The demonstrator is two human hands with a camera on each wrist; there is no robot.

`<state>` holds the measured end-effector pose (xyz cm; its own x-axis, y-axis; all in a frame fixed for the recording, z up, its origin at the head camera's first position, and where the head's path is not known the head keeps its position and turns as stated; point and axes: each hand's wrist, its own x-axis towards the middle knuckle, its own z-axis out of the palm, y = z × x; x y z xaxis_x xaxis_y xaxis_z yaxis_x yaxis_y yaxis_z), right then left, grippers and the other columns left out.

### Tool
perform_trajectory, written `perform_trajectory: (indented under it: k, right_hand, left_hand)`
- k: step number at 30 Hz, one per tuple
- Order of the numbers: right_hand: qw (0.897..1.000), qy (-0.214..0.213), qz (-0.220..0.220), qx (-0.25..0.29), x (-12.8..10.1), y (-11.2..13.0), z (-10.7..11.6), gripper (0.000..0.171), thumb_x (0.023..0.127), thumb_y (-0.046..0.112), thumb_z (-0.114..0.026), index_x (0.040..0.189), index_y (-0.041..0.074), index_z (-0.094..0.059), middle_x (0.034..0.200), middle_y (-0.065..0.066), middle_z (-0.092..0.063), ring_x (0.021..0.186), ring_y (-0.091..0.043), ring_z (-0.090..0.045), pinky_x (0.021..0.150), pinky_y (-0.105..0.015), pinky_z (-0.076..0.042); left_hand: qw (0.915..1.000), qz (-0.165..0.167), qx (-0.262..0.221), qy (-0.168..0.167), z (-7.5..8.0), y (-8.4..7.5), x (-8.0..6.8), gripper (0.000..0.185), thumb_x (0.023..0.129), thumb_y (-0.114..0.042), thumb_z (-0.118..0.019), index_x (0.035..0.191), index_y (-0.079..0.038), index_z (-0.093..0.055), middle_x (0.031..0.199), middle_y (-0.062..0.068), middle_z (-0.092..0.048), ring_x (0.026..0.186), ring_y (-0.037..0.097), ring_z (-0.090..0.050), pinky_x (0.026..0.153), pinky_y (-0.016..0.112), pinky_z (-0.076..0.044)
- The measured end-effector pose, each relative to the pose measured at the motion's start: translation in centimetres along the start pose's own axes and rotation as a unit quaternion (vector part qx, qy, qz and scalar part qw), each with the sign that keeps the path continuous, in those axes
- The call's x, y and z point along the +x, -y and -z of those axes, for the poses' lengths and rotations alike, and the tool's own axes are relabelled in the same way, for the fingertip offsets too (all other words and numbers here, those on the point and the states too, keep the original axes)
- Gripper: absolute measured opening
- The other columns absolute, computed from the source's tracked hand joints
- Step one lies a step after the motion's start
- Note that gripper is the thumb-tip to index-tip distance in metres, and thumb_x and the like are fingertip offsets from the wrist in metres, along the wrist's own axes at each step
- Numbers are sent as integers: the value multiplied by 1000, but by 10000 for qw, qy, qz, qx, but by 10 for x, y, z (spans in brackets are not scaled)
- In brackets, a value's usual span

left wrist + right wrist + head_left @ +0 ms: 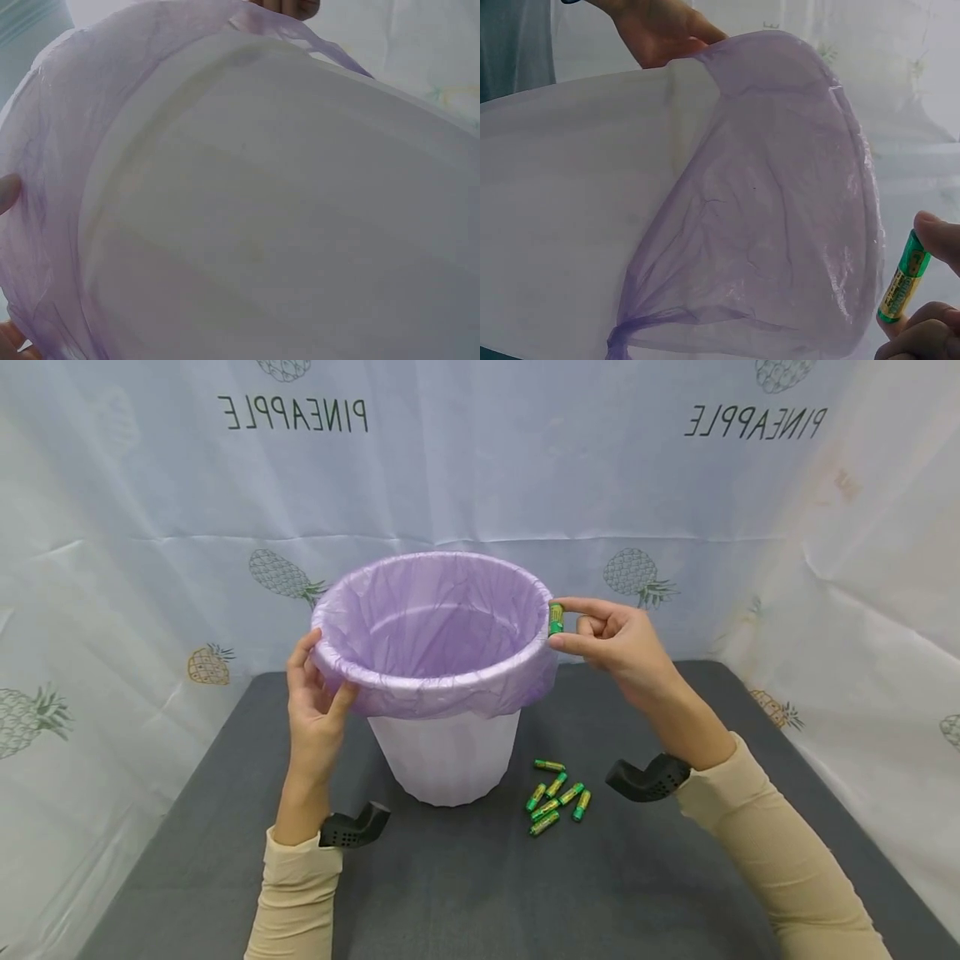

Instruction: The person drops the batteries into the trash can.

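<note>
A person's left hand (313, 710) is gripping the left rim of a white plastic waste bin (447, 756), with the thumb pressing on the outside of the rim and the fingers curling round the folded edge of the purple bin liner (435, 635) that is lining the bin and draping over its rim. The right hand (618, 639) is holding a green and gold battery (556, 619) upright, pinching it between the thumb at its lower end and the forefinger at its top, just beside the right edge of the rim and outside the bin. In the right wrist view the same battery (903, 278) is standing just right of the liner's draped fold, apart from it. The bin is standing upright toward the far middle of a dark grey mat (465, 893). Six more batteries (557, 796) of the same kind are lying loose in a small cluster on the mat, near the bin's base on its right. Black wrist-worn cameras (648, 777) are sitting on both beige sleeves (780, 860). A pale cloth printed with pineapples (480, 460) is hanging behind and at both sides of the mat.
</note>
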<state>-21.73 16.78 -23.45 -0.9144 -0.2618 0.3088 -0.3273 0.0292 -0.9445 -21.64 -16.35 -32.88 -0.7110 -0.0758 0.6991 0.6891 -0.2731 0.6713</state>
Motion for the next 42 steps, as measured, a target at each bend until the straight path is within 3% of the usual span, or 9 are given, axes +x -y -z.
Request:
perform_trajectory:
  k: [16, 33, 42]
  right_hand:
    - [9984, -163, -546, 62, 11, -12, -16, 54, 85, 0, -66, 136, -5, -48, 51, 11, -29, 53, -12, -15, 58, -33, -15]
    - [9990, -171, -375, 169, 7, -17, -16, 53, 89, 2, -64, 138, -3, -46, 52, 8, -24, 53, -14, -14, 59, -34, -15]
    - [9981, -528, -48, 319, -2, -24, -8, 40, 89, 0, -64, 128, 6, -57, 53, 5, -22, 53, -16, -13, 57, -33, -13]
  left_hand:
    - [9999, 100, 58, -105, 0, 0, 1, 59, 91, -10, -64, 141, -17, -33, 128, -2, -50, 114, 8, -52, 97, 17, -44]
    - [9998, 103, 98, -105, -1, 0, 0, 60, 91, -11, -65, 141, -18, -33, 128, -3, -50, 113, 8, -51, 96, 17, -44]
    - [9999, 76, 76, -99, -1, 0, 0, 58, 92, -7, -62, 141, -17, -33, 128, -2, -50, 113, 8, -52, 96, 18, -45]
